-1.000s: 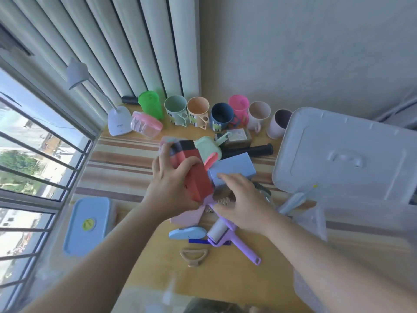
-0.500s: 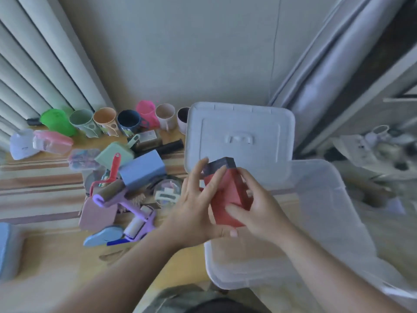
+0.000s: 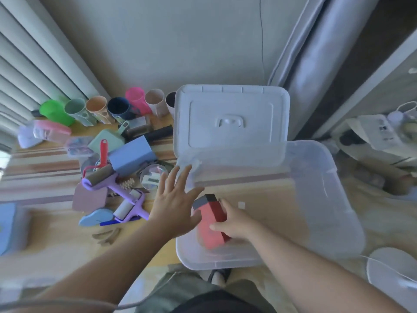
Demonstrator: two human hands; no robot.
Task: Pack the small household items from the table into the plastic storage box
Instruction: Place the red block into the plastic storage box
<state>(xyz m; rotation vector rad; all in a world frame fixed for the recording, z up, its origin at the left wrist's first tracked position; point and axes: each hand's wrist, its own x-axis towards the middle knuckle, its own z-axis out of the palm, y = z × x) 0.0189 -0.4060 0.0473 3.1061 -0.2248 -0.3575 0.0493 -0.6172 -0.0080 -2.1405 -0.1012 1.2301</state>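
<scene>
Packing scene, seen from above the person's arms. The right hand [image 3: 233,220] is closed around a red block with a dark grey cap [image 3: 211,219] and holds it low inside the clear plastic storage box [image 3: 327,199], near the box's left wall; whether the block touches the floor of the box cannot be told. The left hand [image 3: 174,199] is empty, fingers spread wide, palm down, over the left rim of the box just beside the block. The white lid [image 3: 230,123] lies behind the box, its near edge overlapping the box's far rim. The other items lie in a heap on the wooden table [image 3: 56,236] to the left: a blue box [image 3: 132,154], two purple lint rollers [image 3: 112,184], a green dustpan [image 3: 106,142], and a red-handled roller [image 3: 102,154] lying across the dustpan. A row of coloured cups [image 3: 117,108] stands along the wall behind the heap. A blue-lidded container [image 3: 9,227] sits at the table's left edge, well apart from the rest.
</scene>
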